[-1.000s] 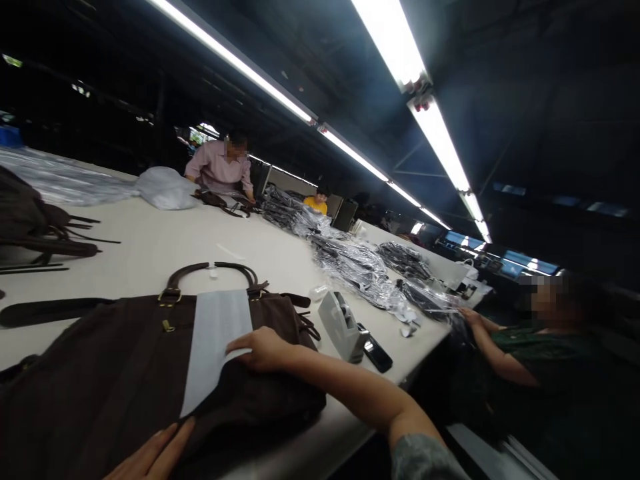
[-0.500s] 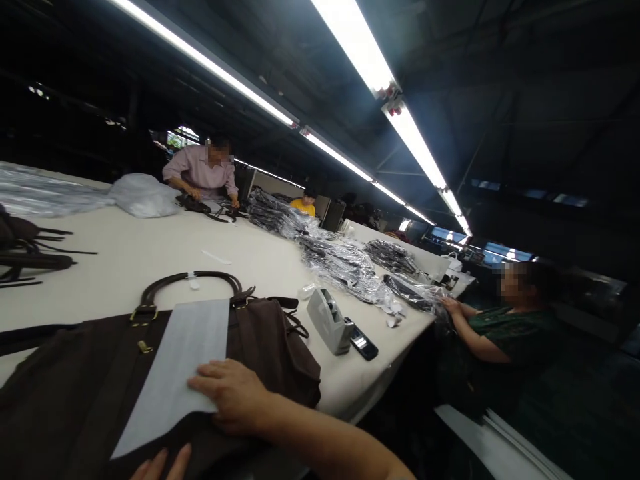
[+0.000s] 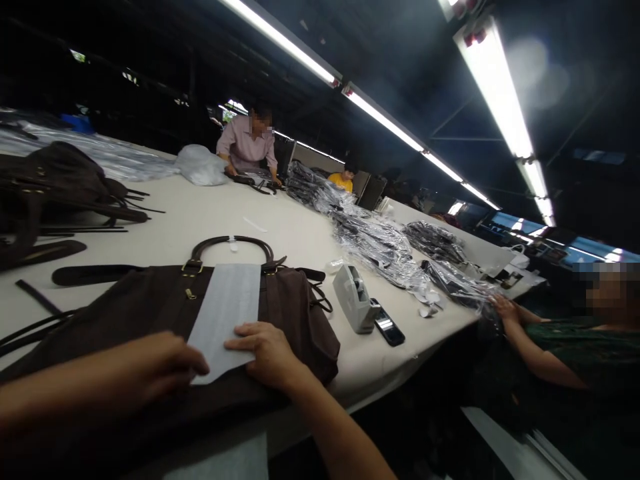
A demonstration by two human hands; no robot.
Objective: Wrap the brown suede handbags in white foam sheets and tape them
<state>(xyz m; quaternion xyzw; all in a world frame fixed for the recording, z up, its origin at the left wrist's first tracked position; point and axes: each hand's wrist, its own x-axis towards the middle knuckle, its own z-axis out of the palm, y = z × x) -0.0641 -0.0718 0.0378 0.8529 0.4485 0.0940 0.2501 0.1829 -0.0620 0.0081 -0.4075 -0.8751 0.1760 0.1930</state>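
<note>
Lying on the brown bag (image 3: 150,303), at the near side of the table (image 3: 300,240), the pale paper (image 3: 225,303) runs near to far. The right hand (image 3: 267,353), fingers extended, touches its right side; the left hand (image 3: 173,363) blurs beside its near-left corner, grip I cannot tell.

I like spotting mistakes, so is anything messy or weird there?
Slightly: white scraps lie loose near the edge of the table, beyond the phone, and a white strip lies by itself past the nearest bag. They look like leftovers.

Bright tube lights (image 3: 497,87) cross a dark ceiling (image 3: 400,40) above a wide pale table (image 3: 300,243).
</note>
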